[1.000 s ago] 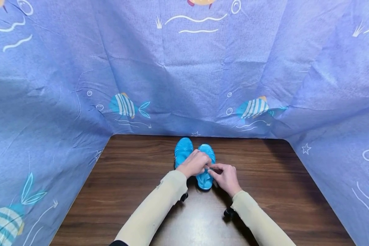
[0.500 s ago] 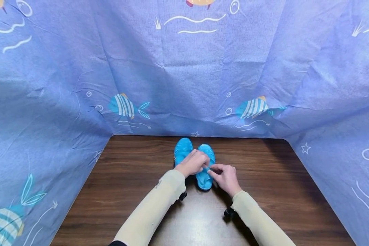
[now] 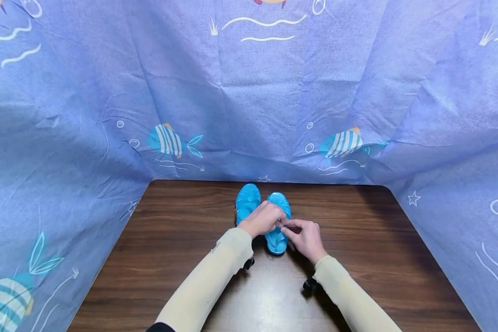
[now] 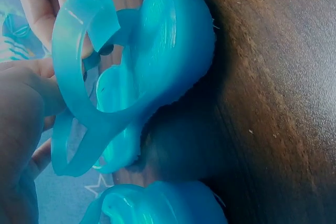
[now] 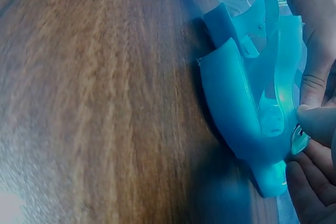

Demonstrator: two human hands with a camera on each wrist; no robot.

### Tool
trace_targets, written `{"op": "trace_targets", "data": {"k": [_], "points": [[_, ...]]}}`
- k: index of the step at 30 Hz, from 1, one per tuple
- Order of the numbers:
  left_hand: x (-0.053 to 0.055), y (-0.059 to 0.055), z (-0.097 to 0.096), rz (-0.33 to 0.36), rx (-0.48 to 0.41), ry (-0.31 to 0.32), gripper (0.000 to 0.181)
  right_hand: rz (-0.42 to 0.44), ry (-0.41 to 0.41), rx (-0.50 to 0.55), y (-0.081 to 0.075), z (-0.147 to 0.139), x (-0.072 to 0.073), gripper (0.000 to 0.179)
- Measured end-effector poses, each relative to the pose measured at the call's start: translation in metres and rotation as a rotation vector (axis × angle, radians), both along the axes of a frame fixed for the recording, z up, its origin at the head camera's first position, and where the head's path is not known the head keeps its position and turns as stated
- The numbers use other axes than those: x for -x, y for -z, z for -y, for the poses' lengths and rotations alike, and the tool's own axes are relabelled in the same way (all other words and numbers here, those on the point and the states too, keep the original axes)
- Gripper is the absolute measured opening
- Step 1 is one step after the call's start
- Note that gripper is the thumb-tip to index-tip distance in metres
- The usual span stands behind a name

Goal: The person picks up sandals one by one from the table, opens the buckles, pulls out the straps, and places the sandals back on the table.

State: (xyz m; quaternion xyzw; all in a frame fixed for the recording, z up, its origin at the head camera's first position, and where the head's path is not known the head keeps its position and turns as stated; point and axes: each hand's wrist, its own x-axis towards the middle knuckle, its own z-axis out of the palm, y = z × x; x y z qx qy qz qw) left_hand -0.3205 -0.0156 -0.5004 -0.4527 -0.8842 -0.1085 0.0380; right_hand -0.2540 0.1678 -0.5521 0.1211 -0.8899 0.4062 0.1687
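Observation:
A pair of glossy blue sandals stands on the table, toes away from me. My left hand (image 3: pixel 264 219) reaches over the right-hand sandal (image 3: pixel 276 242) and pinches its strap (image 4: pixel 68 72). From the right, my right hand (image 3: pixel 306 237) pinches the strap's side, thumb against fingers, at a small buckle-like piece (image 5: pixel 299 139). Both hands' fingertips nearly meet there and partly hide the fastening. In the left wrist view the strap loops up above the sole, one flat end bent over. The left-hand sandal (image 3: pixel 247 203) stands close beside, partly behind my left hand.
The brown wood-grain table (image 3: pixel 182 240) spreads around the sandals. A blue curtain (image 3: pixel 257 106) with fish prints hangs along the table's back and sides. Small black devices (image 3: pixel 310 285) sit beneath both wrists, and pale sleeves cover the arms.
Hands and sandals stay almost in place; the fingertips shift slightly at the strap. The head view tilts a little.

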Motion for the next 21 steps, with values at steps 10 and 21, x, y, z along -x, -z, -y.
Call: {"op": "trace_targets", "data": {"k": [10,21], "points": [[0.0023,0.0021,0.0023,-0.004,-0.027,-0.029,0.020,-0.046,-0.004,0.012,0.0029,0.0000,0.0016,0.021],[0.0065,0.0025,0.0078,0.006,-0.057,-0.025,0.022,-0.021,0.007,0.028,0.0010,0.0002,0.0003,0.019]]}}
